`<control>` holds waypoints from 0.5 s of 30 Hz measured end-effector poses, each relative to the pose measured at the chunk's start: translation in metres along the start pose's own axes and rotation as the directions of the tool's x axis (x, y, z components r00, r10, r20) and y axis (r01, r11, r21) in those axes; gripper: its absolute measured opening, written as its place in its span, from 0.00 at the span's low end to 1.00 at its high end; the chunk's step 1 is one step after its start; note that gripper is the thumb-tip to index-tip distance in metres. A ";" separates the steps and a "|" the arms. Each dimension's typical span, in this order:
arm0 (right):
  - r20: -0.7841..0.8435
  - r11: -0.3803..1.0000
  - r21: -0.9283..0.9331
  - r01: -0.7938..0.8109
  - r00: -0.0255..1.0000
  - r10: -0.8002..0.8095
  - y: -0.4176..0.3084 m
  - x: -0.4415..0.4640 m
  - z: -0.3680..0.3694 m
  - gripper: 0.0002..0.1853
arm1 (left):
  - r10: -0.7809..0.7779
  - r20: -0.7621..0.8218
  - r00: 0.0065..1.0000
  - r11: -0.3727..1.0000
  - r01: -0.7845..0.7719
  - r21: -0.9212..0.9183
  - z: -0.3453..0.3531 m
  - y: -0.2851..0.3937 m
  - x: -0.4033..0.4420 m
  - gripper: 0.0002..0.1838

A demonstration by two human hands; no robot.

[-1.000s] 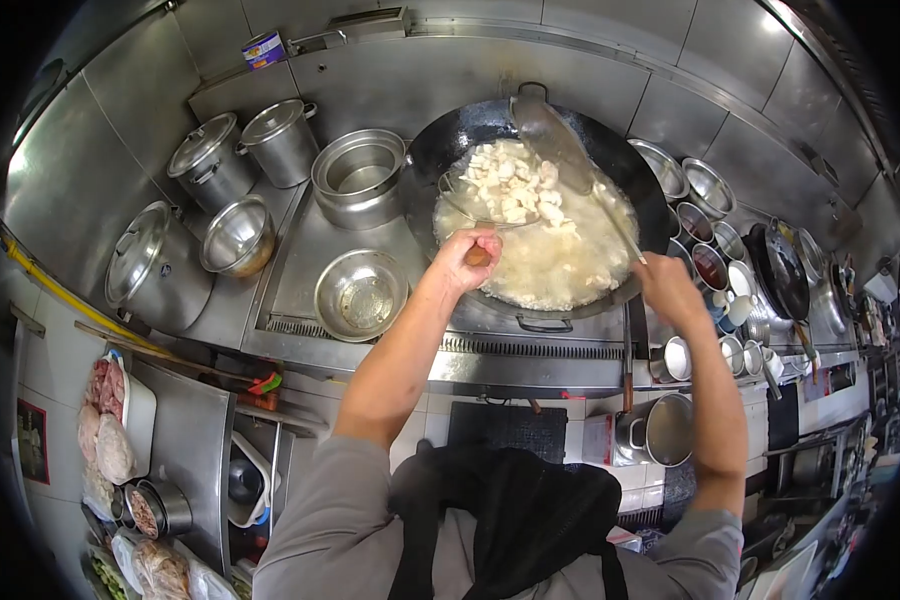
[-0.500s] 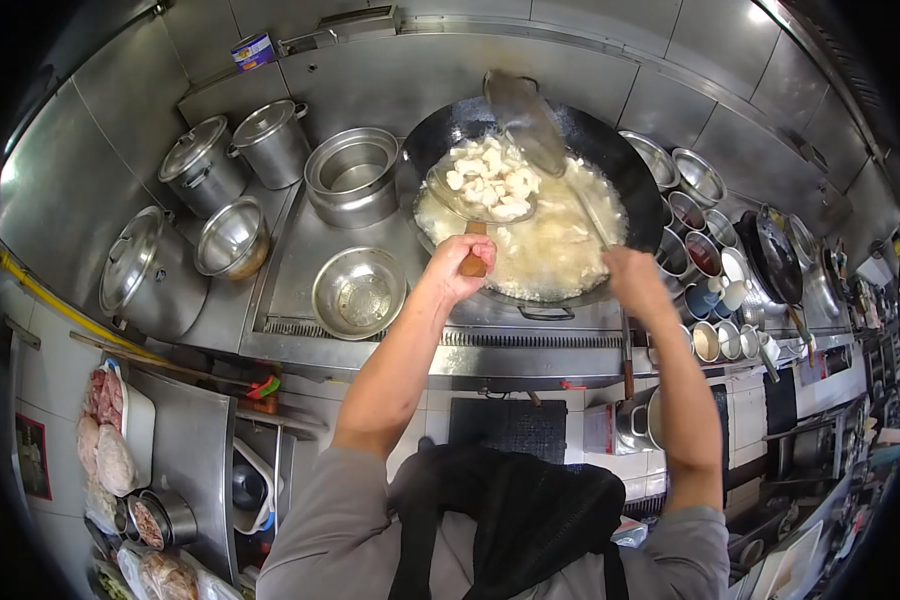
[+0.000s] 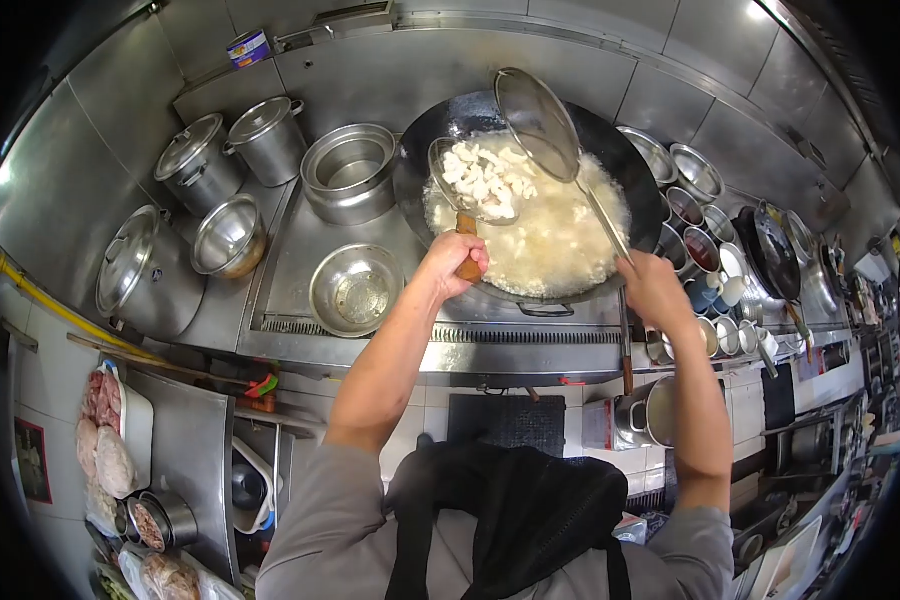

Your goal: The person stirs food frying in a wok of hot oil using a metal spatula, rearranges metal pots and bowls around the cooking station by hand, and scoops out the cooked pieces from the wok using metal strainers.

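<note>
My left hand [image 3: 453,264] is wrapped round the wooden handle of a skimmer [image 3: 437,160]. Pale, chunky pieces of food [image 3: 485,178], whose kind I cannot make out, lie in its bowl and partly hide it. The skimmer is over the left side of a large black wok [image 3: 625,170] of bubbling, yellowish liquid [image 3: 560,250]. In my right hand [image 3: 656,292] is the long handle of a round mesh strainer [image 3: 537,125], its fingers closed. That strainer is tilted above the wok's far side, and no food shows in it.
Left of the wok stand a deep steel pot [image 3: 350,175] and a shallow steel bowl [image 3: 358,290]. Lidded pots [image 3: 192,160] line the far left. Metal bowls [image 3: 698,175] and several small containers [image 3: 703,250] crowd the right side. A long handle [image 3: 626,355] overhangs the stove's front edge.
The mesh strainer has moved a little towards the right and turned, with my right hand shifting right and nearer. The skimmer has shifted slightly left, and its food pieces have moved about.
</note>
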State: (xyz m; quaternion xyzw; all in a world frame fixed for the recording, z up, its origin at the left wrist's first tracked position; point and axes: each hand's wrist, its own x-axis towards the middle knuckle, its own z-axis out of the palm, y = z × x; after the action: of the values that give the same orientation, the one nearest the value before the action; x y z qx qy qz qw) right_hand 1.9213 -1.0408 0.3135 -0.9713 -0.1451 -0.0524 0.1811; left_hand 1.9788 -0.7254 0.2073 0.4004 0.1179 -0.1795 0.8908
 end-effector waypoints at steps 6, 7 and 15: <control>0.063 0.994 -0.100 -0.044 0.997 0.051 0.018 -0.006 0.080 0.15 | 0.156 -0.060 0.986 0.945 -0.131 0.298 0.033 -0.004 -0.016 0.09; 0.053 0.994 -0.095 -0.058 0.997 0.064 0.021 -0.002 0.091 0.15 | 0.193 -0.060 0.979 0.916 -0.158 0.370 0.034 -0.005 -0.015 0.10; -0.073 0.974 0.132 -0.185 0.978 0.196 0.052 0.013 0.020 0.10 | 0.426 -0.125 0.896 0.507 -0.121 0.854 0.038 0.025 -0.030 0.27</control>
State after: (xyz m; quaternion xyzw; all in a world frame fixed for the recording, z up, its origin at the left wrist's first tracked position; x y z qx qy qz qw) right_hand 1.9502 -1.0769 0.2797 -0.9644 -0.0462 -0.0672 0.2517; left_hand 1.9647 -0.7319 0.2598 0.8082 0.0962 -0.0009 0.5810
